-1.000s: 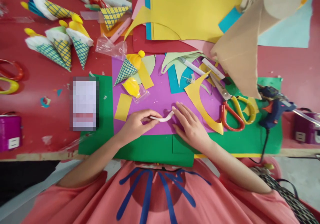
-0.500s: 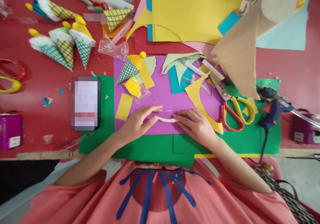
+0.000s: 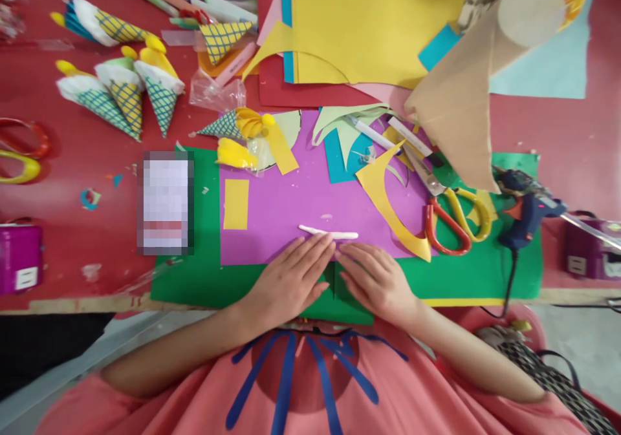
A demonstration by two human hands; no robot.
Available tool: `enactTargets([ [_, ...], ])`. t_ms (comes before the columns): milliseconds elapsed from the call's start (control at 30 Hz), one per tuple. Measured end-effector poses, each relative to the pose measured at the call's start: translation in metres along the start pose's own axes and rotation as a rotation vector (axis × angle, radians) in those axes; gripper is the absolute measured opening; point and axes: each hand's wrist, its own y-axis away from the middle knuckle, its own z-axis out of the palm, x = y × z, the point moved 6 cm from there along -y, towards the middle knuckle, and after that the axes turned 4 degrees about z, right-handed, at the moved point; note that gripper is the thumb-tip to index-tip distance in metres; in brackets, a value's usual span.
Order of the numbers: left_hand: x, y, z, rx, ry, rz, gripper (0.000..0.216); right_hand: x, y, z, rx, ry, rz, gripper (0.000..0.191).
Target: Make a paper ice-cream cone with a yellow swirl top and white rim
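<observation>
A thin white roll of what looks like modelling clay [image 3: 342, 235] lies on the purple sheet [image 3: 291, 196]. My left hand [image 3: 291, 276] is laid out flat, fingers stretched, its fingertips touching the near side of the roll. Just below the roll's right part is my right hand [image 3: 376, 276], fingers extended and slightly bent, holding nothing. Beyond them a small paper ice-cream cone with a yellow top [image 3: 250, 123] rests on its side. A yellow lump in clear wrap [image 3: 237, 154] sits close to it.
Red-and-yellow-handled scissors [image 3: 451, 225] and a blue glue gun [image 3: 526, 218] lie to the right. Several finished paper cones [image 3: 162, 95] are at the far left, above a blurred-out rectangular object [image 3: 165, 202]. A brown paper cone [image 3: 460, 99] leans in at the upper right.
Both hands have drawn back towards my body, letting go of the white roll, which now lies longer on the sheet. The small cone, wrapped lump and yellow paper rectangle have shifted or turned leftward.
</observation>
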Motion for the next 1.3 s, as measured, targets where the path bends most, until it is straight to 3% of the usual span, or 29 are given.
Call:
enactTargets([
  [100, 0.003, 0.002, 0.012, -0.060, -0.049, -0.032, 0.056, -0.007, 0.004, 0.010, -0.087, 0.070, 0.024, 0.038],
  [267, -0.028, -0.025, 0.025, -0.161, -0.078, -0.154, 0.061, 0.017, -0.019, 0.031, -0.254, 0.217, 0.123, 0.067],
  [400, -0.052, -0.045, 0.031, -0.206, -0.044, -0.240, 0.064, 0.038, -0.039, 0.041, -0.311, 0.248, 0.227, 0.074],
  [500, -0.048, -0.038, 0.030, -0.205, -0.043, -0.213, 0.064, 0.033, -0.032, 0.041, -0.335, 0.229, 0.214, 0.079],
  [667, -0.014, 0.002, 0.021, -0.142, -0.059, -0.109, 0.067, -0.001, 0.005, 0.029, -0.345, 0.209, 0.113, 0.077],
  [767, -0.008, 0.009, 0.021, -0.145, -0.054, -0.086, 0.064, -0.006, 0.011, 0.026, -0.355, 0.183, 0.117, 0.075],
  [1067, -0.056, -0.028, 0.018, -0.193, -0.020, -0.154, 0.063, 0.034, -0.045, 0.031, -0.336, 0.035, 0.206, 0.072],
  [1300, -0.044, -0.014, 0.008, -0.114, -0.058, -0.113, 0.058, 0.055, -0.035, 0.019, -0.198, -0.242, 0.298, 0.050],
])
